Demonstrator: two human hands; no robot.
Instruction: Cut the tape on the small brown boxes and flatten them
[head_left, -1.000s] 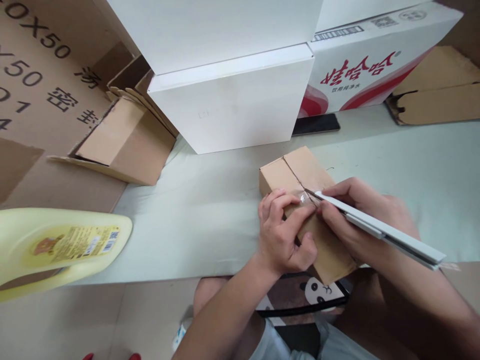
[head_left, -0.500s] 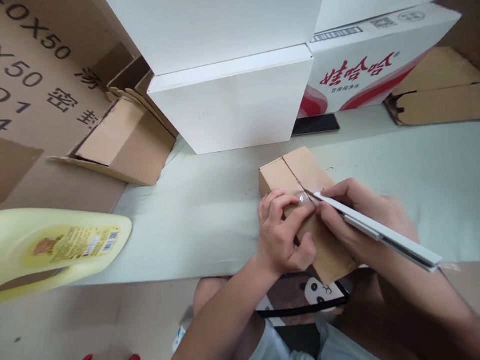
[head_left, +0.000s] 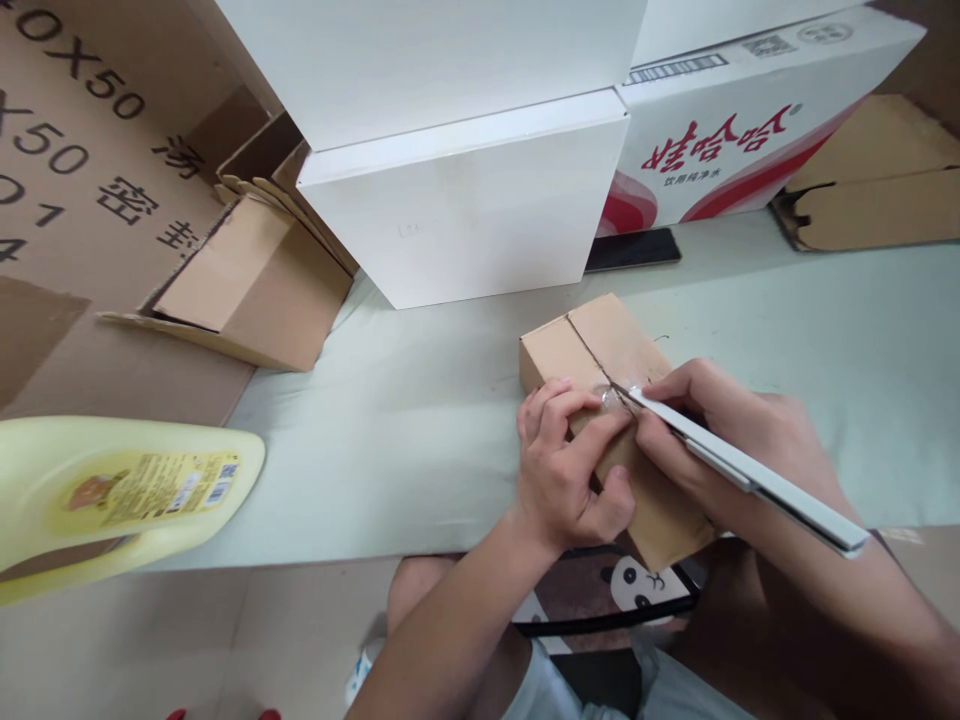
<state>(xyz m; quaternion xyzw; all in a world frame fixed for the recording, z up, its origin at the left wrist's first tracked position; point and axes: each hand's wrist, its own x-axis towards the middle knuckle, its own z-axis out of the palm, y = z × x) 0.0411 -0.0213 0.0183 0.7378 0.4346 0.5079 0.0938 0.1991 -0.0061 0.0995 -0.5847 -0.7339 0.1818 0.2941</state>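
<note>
A small brown cardboard box (head_left: 583, 352) lies at an angle near the table's front edge, a narrow seam running along its top. Curled over its left side, my left hand (head_left: 568, 455) presses fingers on the top and holds the box. My right hand (head_left: 739, 440) is closed around a slim white utility knife (head_left: 757, 474), whose tip end meets the seam. A bit of clear tape (head_left: 606, 396) shines at that spot, close to my left fingertips. The blade itself is too small to make out clearly.
White boxes (head_left: 465, 210) stand at the back, beside a red-and-white carton (head_left: 720, 150). A black phone (head_left: 634, 250) lies before the carton. To the left are an open cardboard box (head_left: 255, 280) and a yellow jug (head_left: 150, 485). Folded cardboard (head_left: 877, 210) sits far right.
The utility knife's rear end has swung slightly down and left as my right hand turned a little. My left hand and the box have barely moved.
</note>
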